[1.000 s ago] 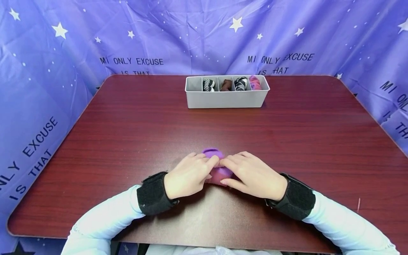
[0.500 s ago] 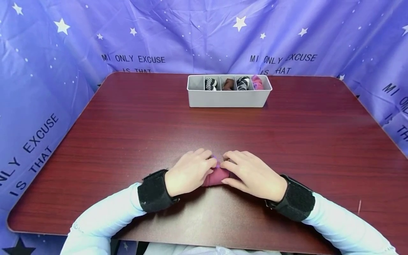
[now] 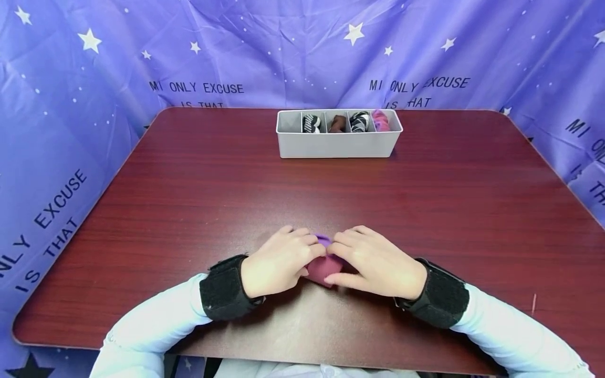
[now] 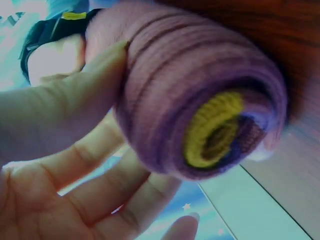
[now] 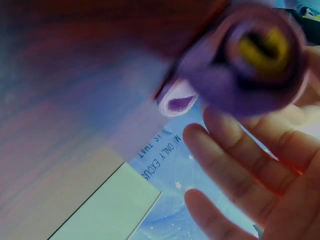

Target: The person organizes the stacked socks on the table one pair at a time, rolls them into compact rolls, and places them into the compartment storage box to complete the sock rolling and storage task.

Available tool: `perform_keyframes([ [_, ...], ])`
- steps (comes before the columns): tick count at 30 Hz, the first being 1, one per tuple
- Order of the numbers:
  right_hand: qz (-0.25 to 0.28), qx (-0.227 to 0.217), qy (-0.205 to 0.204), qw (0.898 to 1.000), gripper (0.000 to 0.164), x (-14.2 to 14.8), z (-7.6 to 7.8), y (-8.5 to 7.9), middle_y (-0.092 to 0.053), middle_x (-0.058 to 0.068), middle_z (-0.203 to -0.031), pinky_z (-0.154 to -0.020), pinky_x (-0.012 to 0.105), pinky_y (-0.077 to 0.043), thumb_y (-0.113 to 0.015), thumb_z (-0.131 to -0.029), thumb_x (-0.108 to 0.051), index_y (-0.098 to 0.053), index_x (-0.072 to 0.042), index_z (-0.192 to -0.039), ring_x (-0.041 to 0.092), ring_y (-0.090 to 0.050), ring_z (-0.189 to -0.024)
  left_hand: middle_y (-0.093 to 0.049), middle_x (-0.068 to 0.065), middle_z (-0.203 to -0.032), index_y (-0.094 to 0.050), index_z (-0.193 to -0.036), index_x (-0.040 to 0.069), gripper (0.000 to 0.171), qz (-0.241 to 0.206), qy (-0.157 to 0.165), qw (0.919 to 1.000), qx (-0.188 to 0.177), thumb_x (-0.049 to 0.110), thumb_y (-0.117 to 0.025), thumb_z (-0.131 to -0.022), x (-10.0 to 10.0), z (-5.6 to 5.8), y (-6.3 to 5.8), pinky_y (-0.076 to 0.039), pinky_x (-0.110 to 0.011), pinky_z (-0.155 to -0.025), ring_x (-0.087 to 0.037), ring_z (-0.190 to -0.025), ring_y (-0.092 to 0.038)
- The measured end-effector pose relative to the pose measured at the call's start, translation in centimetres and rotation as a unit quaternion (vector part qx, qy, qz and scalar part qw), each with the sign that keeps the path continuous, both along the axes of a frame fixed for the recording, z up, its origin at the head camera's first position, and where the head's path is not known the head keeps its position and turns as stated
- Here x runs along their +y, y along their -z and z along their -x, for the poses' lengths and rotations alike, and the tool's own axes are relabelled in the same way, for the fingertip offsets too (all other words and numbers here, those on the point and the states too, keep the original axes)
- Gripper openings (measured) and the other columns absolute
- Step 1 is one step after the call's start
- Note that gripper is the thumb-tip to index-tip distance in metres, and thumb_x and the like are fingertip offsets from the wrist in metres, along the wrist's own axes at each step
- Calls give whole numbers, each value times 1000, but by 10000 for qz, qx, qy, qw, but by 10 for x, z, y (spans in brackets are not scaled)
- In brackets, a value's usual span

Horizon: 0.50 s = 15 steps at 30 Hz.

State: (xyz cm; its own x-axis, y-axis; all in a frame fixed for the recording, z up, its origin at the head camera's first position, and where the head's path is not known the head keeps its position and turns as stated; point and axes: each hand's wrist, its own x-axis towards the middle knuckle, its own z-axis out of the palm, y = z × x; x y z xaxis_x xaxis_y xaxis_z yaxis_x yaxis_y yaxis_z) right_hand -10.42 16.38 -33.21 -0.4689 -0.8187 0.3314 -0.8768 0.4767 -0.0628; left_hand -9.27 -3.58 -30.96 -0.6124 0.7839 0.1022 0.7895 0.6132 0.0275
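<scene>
A rolled sock [image 3: 323,269], pink and purple, lies on the table near its front edge, between my two hands. Yellow fabric [image 4: 192,150] shows in the spiral at the roll's end in the left wrist view. My left hand [image 3: 281,262] holds the left side of the roll, its thumb [image 4: 75,100] laid along the pink fabric. From the other side my right hand [image 3: 378,262] holds the roll between thumb and fingers. A loose purple end [image 5: 177,100] sticks out beyond the roll in the right wrist view. Some fingertips are hidden behind the sock.
At the back of the dark red table [image 3: 212,173] stands a grey divided box [image 3: 335,145]. Its compartments hold a striped sock [image 3: 311,124], a brown one [image 3: 337,124], a black-and-white one [image 3: 360,122] and a pink one [image 3: 380,121]; the leftmost holds nothing visible.
The purple end beyond my fingers shows less than a second ago, and more of the pink roll faces me. Both hands stay nearly in place, with small finger shifts.
</scene>
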Motion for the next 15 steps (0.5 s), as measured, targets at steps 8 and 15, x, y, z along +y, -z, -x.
perform_keyframes([
  [8,-347,-599,-163,9975,59,2,-1,-1,-57,-8,-95,-87,31,-33,-58,-68,-55,-52,-12,-108,7,-51,-89,-57,7,-82,-49,-93,16,33,-157,-45,9994,-311,17,-69,-66,-2,2,0,-39,-29,-68,-11,-82,-53],
  [15,-378,-872,34,9955,65,2,-1,-3,-56,-8,-92,-87,29,-32,-59,-69,-54,-45,-12,-116,6,-51,-86,-57,4,-76,-47,-91,14,22,-21,-321,9991,-276,17,-62,-74,1,5,2,-41,-31,-67,-15,-80,-54],
])
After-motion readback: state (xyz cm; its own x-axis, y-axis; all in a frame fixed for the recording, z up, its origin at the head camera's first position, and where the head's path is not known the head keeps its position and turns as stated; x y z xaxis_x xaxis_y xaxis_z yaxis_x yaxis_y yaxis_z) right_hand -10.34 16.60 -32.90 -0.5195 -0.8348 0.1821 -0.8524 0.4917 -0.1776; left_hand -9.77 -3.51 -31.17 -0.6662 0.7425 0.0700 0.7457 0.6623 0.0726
